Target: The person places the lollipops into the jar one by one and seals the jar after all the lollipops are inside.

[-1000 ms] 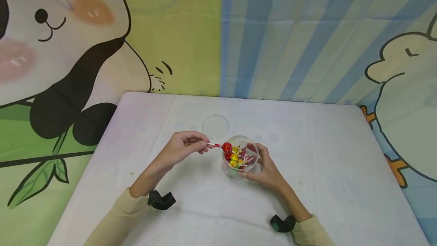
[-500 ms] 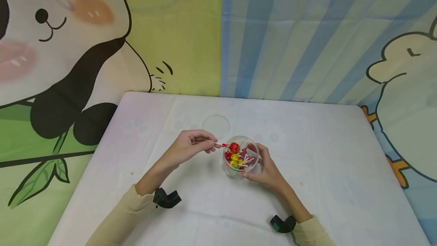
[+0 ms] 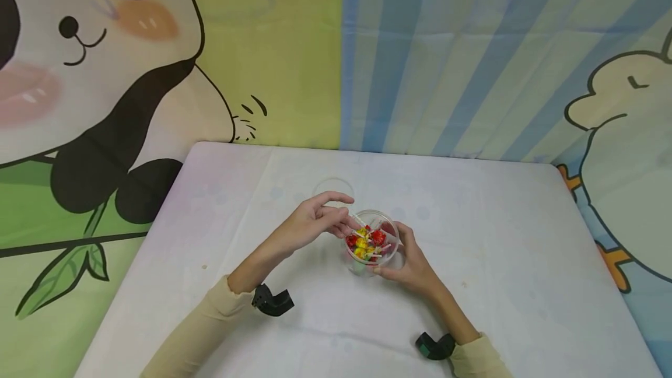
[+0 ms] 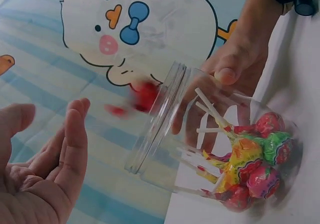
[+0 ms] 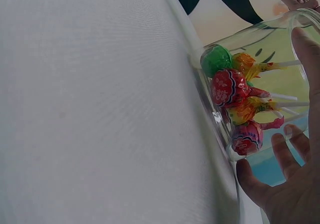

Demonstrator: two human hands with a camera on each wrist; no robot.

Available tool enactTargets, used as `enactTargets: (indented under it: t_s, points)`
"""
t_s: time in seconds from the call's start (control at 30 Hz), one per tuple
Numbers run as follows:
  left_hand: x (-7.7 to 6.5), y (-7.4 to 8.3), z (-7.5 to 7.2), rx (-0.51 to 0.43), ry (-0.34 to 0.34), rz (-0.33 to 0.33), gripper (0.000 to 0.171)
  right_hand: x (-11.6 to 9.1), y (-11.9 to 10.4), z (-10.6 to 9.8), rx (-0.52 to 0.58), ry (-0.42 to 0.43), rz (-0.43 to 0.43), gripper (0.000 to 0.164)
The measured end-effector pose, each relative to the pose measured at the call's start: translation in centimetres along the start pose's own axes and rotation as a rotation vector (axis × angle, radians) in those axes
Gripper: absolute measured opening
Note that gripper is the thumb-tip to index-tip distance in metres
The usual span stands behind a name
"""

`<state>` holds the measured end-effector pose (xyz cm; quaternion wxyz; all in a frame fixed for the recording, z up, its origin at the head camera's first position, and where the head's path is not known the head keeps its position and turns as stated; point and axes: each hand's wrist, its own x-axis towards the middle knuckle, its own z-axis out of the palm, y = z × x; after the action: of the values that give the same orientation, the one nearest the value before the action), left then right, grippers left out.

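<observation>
A clear plastic jar [image 4: 159,119] stands on the table with several wrapped lollipops [image 5: 230,86] in its bottom, sticks toward the mouth. My right hand [image 3: 412,264] grips its side, thumb and fingers round the wall. Just off the rim is my left hand [image 3: 315,223], fingers spread loosely and nothing between them. A red lollipop [image 4: 145,96], blurred with motion, is at the jar's mouth in the left wrist view, apart from the left fingers. The head view shows red, yellow and pink wrappers inside the jar.
Behind the left hand lies a clear round lid [image 3: 333,179], partly covered by the fingers. A white cloth covers the table [image 3: 499,238]. A printed curtain [image 3: 294,57] hangs along its far edge. Both wrists carry black camera mounts [image 3: 273,300].
My left hand has moved right to the jar's mouth and let go of the red lollipop, its fingers opening. The right hand has kept its grip on the jar in place.
</observation>
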<state>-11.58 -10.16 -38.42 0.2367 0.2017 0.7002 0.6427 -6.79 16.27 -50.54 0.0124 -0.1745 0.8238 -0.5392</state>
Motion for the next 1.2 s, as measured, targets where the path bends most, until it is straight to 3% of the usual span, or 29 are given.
enactTargets:
  t_s: [0.63, 0.77, 0.87, 0.93, 1.1, 1.2]
  points:
    - [-0.4, -1.3, -1.3, -0.027, 0.057, -0.001, 0.037, 0.3, 0.0, 0.0, 0.002, -0.019, -0.022, 0.095]
    - [-0.3, -1.7, -1.9, 0.02, 0.081, 0.007, 0.037, 0.4, -0.1, 0.0, -0.001, -0.023, -0.022, 0.095]
    - [0.3, -2.2, -2.7, 0.134, 0.107, 0.026, 0.035, 0.4, -0.2, 0.0, -0.008, -0.024, -0.017, 0.094]
    - [1.0, -2.8, -3.5, 0.267, 0.148, 0.039, 0.033, 0.4, -0.3, 0.0, -0.013, -0.023, -0.01, 0.094]
    - [4.0, -4.9, -5.7, 0.784, 0.226, 0.042, 0.039, 0.2, -0.2, 0.0, -0.012, -0.011, 0.0, 0.094]
    - [5.5, -6.7, -6.3, 1.011, 0.176, 0.017, 0.052, 0.0, -0.2, 0.0, -0.011, -0.01, 0.003, 0.094]
